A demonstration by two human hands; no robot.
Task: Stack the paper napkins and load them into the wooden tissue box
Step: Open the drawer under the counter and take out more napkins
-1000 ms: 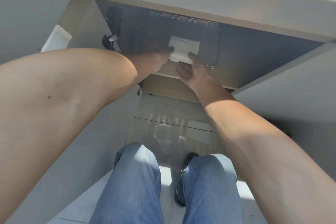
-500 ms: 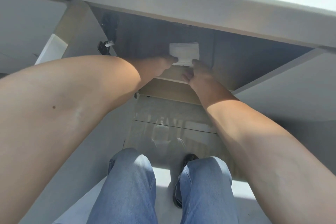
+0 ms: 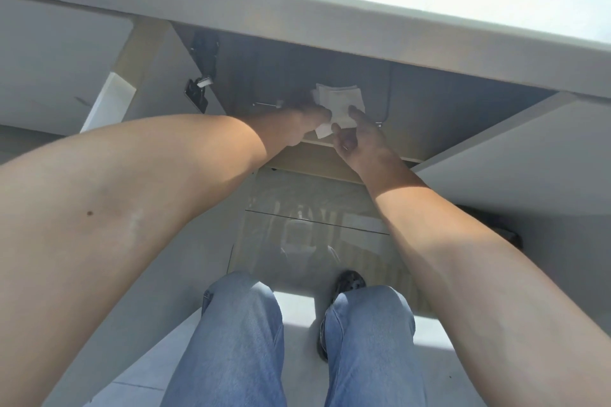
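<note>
A stack of white paper napkins [image 3: 340, 102] is held between both hands inside the shaded open cabinet under the counter. My left hand [image 3: 302, 122] grips the stack's left side, with its fingers partly lost in shadow. My right hand [image 3: 358, 134] pinches the lower right edge with thumb and fingertips. One napkin corner [image 3: 323, 131] hangs loose below the stack. A wooden tissue box is not visible; the wooden shelf edge [image 3: 317, 160] lies just under the hands.
A white countertop edge [image 3: 297, 13] runs above the cabinet. An open cabinet door [image 3: 515, 155] stands at the right, and a hinge [image 3: 198, 94] sits on the left wall. My jeans-clad legs [image 3: 251, 340] and a dark shoe [image 3: 348, 279] stand on the glossy floor.
The napkin stack has become uneven, with a corner now hanging below. Both hands stayed on it, shifting slightly; the view tilted a little.
</note>
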